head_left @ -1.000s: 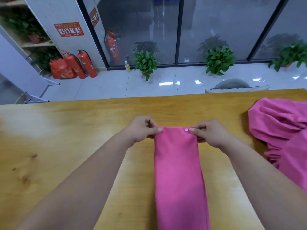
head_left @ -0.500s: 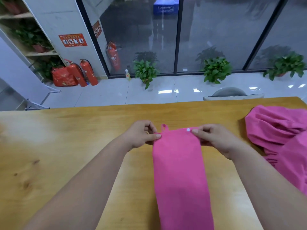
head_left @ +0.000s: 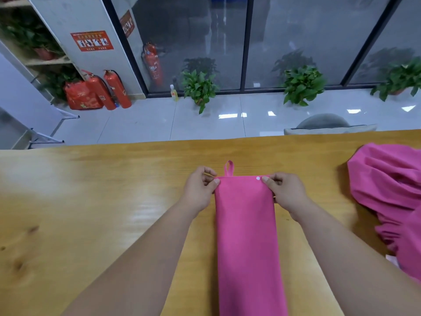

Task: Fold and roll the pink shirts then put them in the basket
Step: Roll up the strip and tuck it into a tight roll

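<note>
A pink shirt (head_left: 247,242), folded into a long narrow strip, lies on the wooden table (head_left: 91,201) and runs from the middle toward me. A small fabric loop sticks out past its far edge and a white button sits near its far right corner. My left hand (head_left: 200,190) pinches the far left corner of the strip. My right hand (head_left: 284,192) pinches the far right corner beside the button. A heap of unfolded pink shirts (head_left: 391,201) lies at the table's right edge. No basket is in view.
Beyond the table's far edge, a grey chair back (head_left: 323,124) stands on the tiled floor. Potted plants (head_left: 200,87) line the glass wall. Red fire extinguishers (head_left: 114,90) stand at the back left.
The fabric loop has come out past the strip's far edge. Both hands stay at the far corners; the view has tilted up slightly.
</note>
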`<state>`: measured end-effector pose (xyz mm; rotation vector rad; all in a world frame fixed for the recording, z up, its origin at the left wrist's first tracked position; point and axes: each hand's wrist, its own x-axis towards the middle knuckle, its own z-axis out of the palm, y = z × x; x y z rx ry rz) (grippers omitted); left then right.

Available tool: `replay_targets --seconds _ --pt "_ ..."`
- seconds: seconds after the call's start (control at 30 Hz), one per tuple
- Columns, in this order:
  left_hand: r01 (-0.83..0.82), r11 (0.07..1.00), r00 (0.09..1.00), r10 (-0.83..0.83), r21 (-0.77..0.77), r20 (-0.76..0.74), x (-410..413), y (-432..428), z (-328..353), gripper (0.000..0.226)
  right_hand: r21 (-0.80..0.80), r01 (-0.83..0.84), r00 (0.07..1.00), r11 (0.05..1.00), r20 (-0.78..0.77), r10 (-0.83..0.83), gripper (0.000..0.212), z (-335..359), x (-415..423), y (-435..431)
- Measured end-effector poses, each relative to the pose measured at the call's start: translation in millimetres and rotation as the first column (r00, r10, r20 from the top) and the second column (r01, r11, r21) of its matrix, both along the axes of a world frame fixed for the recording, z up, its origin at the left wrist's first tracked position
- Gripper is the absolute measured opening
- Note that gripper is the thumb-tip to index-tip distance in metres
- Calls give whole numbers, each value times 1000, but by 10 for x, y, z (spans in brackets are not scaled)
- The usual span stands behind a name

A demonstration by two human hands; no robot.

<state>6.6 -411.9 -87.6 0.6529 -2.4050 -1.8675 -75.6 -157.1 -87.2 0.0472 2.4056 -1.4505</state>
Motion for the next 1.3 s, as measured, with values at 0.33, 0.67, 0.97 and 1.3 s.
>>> replay_targets --seconds 0.33,0.67,0.97,1.3 --pt "174 649 985 -109 -740 137 500 -41 -1014 53 557 160 941 815 -336 46 55 -785 691 -493" --pt "367 412 926 -245 -834 286 872 -147 -1189 66 811 -243 821 532 -119 558 78 -1137 454 -846" --pt "388 403 919 -232 -829 317 876 -147 -1171 65 810 -289 820 510 -65 568 78 -1122 -55 -1008" --pt "376 398 923 -239 -837 301 878 -140 -1156 66 829 -250 835 501 -77 545 84 -1029 975 -585"
